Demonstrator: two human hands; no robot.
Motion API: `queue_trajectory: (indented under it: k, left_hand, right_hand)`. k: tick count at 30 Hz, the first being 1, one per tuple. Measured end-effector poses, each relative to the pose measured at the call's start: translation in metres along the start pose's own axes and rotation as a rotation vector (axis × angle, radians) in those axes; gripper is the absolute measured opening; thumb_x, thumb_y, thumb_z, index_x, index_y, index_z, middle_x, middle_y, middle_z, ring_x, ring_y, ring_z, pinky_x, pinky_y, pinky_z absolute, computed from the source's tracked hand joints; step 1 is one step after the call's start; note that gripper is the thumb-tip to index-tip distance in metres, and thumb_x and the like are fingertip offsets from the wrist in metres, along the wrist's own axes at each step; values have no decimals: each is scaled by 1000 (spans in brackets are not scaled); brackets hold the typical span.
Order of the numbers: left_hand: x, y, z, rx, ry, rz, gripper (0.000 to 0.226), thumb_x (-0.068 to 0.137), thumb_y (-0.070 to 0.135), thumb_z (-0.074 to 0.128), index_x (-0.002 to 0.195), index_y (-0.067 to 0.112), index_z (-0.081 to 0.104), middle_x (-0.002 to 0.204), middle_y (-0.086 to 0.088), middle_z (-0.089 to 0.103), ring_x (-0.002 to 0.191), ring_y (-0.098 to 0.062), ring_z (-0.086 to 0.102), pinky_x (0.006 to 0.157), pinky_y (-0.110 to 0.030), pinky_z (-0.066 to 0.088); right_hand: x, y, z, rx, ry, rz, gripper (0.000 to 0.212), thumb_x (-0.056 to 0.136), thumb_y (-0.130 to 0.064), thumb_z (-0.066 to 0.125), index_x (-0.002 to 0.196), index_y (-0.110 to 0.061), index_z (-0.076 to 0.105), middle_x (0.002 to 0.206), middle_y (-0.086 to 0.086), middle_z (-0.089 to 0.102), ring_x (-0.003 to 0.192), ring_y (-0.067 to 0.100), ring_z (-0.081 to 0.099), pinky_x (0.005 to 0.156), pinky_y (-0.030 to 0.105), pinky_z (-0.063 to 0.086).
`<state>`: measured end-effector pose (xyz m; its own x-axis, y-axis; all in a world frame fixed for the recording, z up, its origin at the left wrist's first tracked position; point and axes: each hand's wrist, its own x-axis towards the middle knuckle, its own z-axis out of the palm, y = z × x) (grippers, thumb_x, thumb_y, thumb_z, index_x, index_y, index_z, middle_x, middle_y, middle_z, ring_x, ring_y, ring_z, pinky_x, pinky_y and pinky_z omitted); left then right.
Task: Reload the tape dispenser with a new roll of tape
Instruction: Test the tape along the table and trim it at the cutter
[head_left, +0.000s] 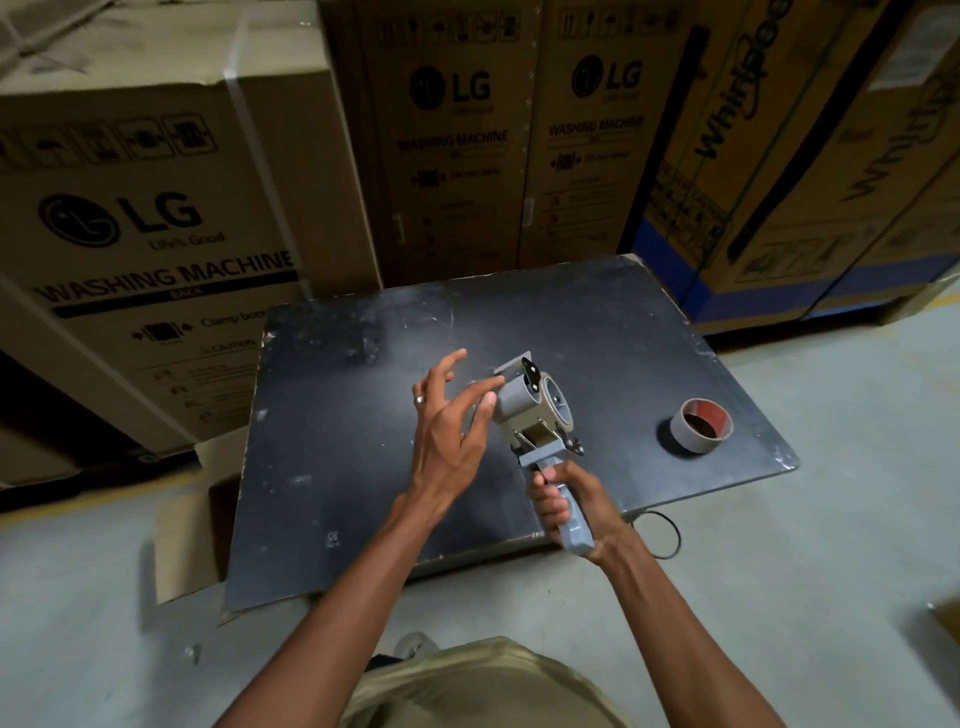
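Grey plastic: the tape dispenser (540, 415) is held up over the black table (363, 441), hub end away from the person.
Right hand (563, 506): fingers wrapped round the handle, probably to steady the tool while the other hand works.
Left hand (449, 423): fingers spread and straight, tips against the drum's side, gripping nothing.
On the hub: a brownish roll appears seated; whether new or spent cannot be told.
Loose roll (700, 425): lies flat on the table to the right, well apart from the dispenser, thin tape on a reddish core.
Cartons (156, 234): closed washing machine boxes behind; contents unseen.
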<state>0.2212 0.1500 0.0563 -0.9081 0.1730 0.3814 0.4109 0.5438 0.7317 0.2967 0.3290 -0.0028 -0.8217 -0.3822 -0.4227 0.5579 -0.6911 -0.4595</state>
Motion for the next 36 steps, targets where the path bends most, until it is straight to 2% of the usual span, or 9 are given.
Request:
queue_trajectory:
  k: [4, 8, 12, 16, 18, 25, 29, 33, 36]
  left_hand:
    - [28, -16, -11, -54, 48, 7, 21, 98, 28, 56, 111, 26, 73, 145, 2, 38, 127, -15, 37, 99, -7, 24]
    - [56, -34, -23, -125, 88, -18, 16, 95, 29, 62, 106, 24, 73, 138, 2, 40, 126, -17, 41, 102, -28, 39]
    - [81, -52, -32, -174, 66, -14, 23, 93, 33, 64, 116, 29, 68, 132, 6, 43, 125, -15, 46, 95, -40, 53]
    - [101, -60, -36, -221, -109, -64, 38, 94, 42, 60, 130, 30, 60, 125, 7, 54, 116, -10, 54, 86, -32, 56]
    - [108, -61, -36, -228, -139, -80, 32, 93, 38, 64, 122, 25, 67, 118, 6, 61, 109, -9, 58, 83, -31, 56]
    - [131, -54, -30, -219, -48, -104, 12, 85, 24, 75, 98, 23, 77, 90, 12, 70, 84, -3, 65, 71, -20, 51]
    - [136, -45, -20, -199, 41, -97, 16, 84, 22, 76, 100, 21, 76, 97, 9, 70, 85, -4, 67, 71, -23, 56]
    - [133, -33, -11, -168, 170, -84, 14, 92, 25, 69, 103, 20, 76, 99, 9, 67, 86, -7, 65, 67, -20, 52]
    - [127, -28, 0, -82, 175, -28, 17, 98, 24, 60, 101, 18, 75, 97, 7, 67, 92, -6, 62, 77, -17, 46]
  right_hand:
    - [32, -9, 12, 9, -24, 6, 34, 58, -13, 91, 75, -7, 62, 58, -2, 53, 41, 4, 50, 36, 14, 43]
    - [59, -16, 27, 34, -41, 19, 34, 57, -10, 91, 75, -6, 61, 57, -2, 51, 39, 4, 49, 34, 14, 42]
    - [75, -21, 36, 35, -42, 37, 34, 56, -7, 90, 74, -5, 61, 58, -1, 51, 38, 4, 49, 33, 16, 43]
    - [83, -30, 38, 10, -51, 81, 31, 57, -6, 89, 72, -5, 62, 57, -1, 51, 38, 5, 48, 32, 17, 43]
    - [86, -36, 38, 8, -62, 106, 31, 57, -5, 88, 73, -4, 62, 57, 0, 50, 37, 5, 48, 32, 17, 43]
    - [97, -67, 31, 1, -94, 176, 31, 57, -3, 88, 73, -3, 61, 56, 0, 50, 37, 6, 49, 31, 18, 43]
    - [103, -88, 24, -46, -96, 186, 36, 53, -6, 91, 73, -4, 61, 56, 0, 50, 37, 5, 48, 32, 17, 42]
    - [110, -103, 17, -45, -109, 201, 36, 51, -6, 92, 71, -3, 62, 56, 0, 50, 37, 5, 48, 31, 17, 42]
    - [115, -109, 11, -39, -122, 203, 34, 53, -7, 91, 72, -4, 63, 57, 0, 50, 38, 5, 49, 32, 17, 43]
